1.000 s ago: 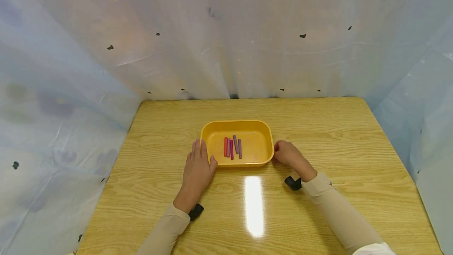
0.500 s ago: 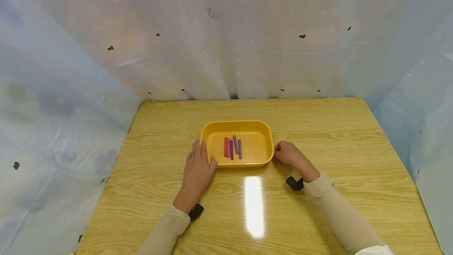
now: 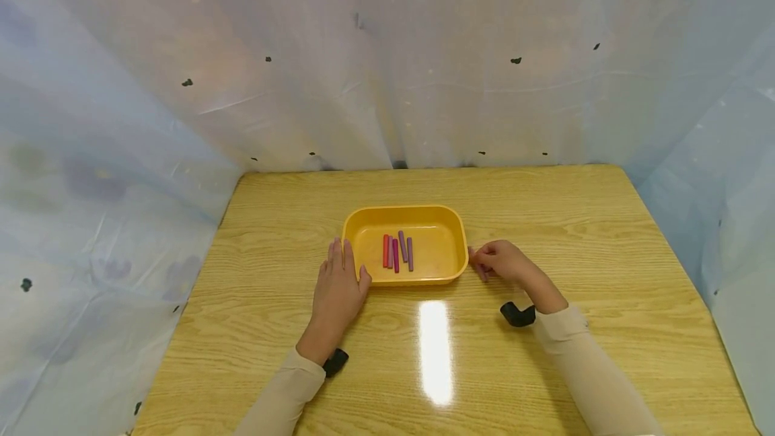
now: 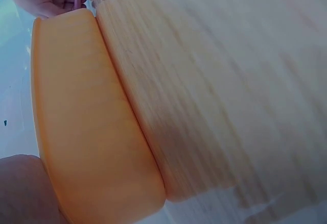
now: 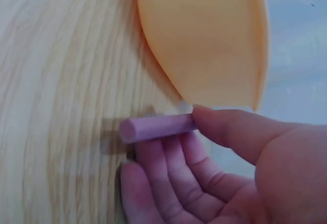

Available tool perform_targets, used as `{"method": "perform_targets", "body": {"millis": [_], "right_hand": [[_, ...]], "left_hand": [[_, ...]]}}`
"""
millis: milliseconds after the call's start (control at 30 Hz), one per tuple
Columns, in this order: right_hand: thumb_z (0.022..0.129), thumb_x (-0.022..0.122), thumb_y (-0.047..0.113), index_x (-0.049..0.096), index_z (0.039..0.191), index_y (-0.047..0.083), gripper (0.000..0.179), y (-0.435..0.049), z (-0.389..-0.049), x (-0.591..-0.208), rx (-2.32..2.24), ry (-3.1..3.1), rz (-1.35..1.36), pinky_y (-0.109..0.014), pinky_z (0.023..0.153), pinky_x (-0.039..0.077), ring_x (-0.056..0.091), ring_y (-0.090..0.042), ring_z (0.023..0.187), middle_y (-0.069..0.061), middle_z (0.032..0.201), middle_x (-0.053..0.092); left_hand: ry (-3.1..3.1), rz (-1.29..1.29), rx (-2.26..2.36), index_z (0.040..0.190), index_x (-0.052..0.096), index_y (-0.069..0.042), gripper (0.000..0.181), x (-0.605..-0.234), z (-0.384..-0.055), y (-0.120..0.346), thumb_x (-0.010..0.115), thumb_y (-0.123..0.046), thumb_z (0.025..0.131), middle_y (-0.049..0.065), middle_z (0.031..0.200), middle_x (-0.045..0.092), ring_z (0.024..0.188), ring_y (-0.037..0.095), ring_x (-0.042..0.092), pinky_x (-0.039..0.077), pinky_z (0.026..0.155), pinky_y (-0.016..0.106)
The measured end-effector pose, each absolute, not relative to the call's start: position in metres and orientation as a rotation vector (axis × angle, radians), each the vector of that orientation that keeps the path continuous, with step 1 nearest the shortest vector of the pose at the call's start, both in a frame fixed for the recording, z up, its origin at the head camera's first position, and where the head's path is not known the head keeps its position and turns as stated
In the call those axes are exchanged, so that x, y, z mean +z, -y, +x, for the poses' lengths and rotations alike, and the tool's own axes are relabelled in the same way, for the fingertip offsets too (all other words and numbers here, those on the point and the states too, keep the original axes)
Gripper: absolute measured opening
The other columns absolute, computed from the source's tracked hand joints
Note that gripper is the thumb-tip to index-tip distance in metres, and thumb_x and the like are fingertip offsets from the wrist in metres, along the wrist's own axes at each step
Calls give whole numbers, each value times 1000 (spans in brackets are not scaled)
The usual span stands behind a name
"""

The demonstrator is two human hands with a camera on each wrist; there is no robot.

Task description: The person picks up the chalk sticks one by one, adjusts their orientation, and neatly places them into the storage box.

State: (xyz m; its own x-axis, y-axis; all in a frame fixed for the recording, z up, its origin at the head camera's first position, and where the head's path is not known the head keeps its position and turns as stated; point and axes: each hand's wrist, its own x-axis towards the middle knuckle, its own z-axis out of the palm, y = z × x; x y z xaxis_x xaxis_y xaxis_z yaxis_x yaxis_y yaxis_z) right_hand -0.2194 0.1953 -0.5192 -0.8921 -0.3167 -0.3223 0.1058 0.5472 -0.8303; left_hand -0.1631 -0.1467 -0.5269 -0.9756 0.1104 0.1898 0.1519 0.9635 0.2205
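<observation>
A yellow tray (image 3: 434,254) stands on the wooden table with several sticks of chalk lying in it, among them a red stick (image 3: 385,251) and a magenta stick (image 3: 396,256). My left hand (image 3: 338,288) rests with straight fingers along the tray's left side, its thumb at the near left corner. Just outside the tray's right end, my right hand (image 3: 505,262) pinches a purple chalk stick (image 5: 156,127) between thumb and fingers. The right wrist view shows this chalk held just above the table, its near end sticking out past the fingers.
The wood-grain table (image 3: 387,342) carries the tray near its middle, with a bright light reflection in front. Plastic sheeting (image 3: 436,52) hangs along the back and both sides. Black wrist cameras (image 3: 518,315) sit on both wrists.
My right hand has moved slightly right, away from the tray's right end, and turned so the purple chalk now shows in it. The left hand and tray have stayed still.
</observation>
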Motion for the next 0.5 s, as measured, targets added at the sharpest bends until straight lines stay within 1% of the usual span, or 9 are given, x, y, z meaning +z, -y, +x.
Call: {"method": "perform_targets", "body": {"millis": [67,167,200,267,300,367,500], "right_hand": [[96,51,17,64,94,-10,30,-198,-218,-516,-1404,-2265,-159,-37,74,50,57,-27,79,-22,89,64],[97,49,18,61,106,-12,33,-204,-218,-518,-1505,-2177,-146,-38,78,51,59,-28,89,-24,104,61],[98,48,18,59,110,-12,34,-206,-218,-519,-1532,-2147,-140,-38,79,51,60,-29,91,-25,107,60],[99,46,19,57,113,-14,38,-209,-219,-522,-1577,-2098,-126,-38,79,51,59,-31,93,-27,108,59],[99,46,21,56,114,-13,39,-211,-220,-527,-1598,-2080,-118,-36,78,52,60,-31,93,-26,108,59],[99,46,24,53,118,-15,44,-214,-221,-529,-1643,-2031,-111,-35,79,52,59,-32,96,-26,110,58],[99,46,25,47,121,-18,48,-220,-221,-532,-1785,-1852,-70,-34,80,52,60,-29,96,-23,110,58]], "left_hand": [[2942,-197,-346,144,23,6,64,-527,-163,147,43,-31,95,25,148,22,136,34,22,30,103,50],[2950,-197,-341,144,23,6,64,-527,-163,147,40,-32,96,25,148,21,136,34,21,29,103,50],[2949,-197,-340,144,23,6,64,-527,-163,147,40,-32,96,25,148,22,136,34,22,29,103,50],[2946,-196,-340,144,23,6,64,-527,-163,147,41,-31,95,25,147,22,136,34,22,30,103,49],[2942,-197,-339,144,23,6,64,-527,-163,147,41,-31,95,25,147,23,136,34,22,30,103,49],[2930,-198,-339,144,24,6,64,-527,-163,147,43,-30,95,26,147,24,136,34,23,31,103,49],[2922,-198,-338,144,24,6,64,-527,-163,146,44,-29,95,26,146,25,136,34,23,31,102,50]]}}
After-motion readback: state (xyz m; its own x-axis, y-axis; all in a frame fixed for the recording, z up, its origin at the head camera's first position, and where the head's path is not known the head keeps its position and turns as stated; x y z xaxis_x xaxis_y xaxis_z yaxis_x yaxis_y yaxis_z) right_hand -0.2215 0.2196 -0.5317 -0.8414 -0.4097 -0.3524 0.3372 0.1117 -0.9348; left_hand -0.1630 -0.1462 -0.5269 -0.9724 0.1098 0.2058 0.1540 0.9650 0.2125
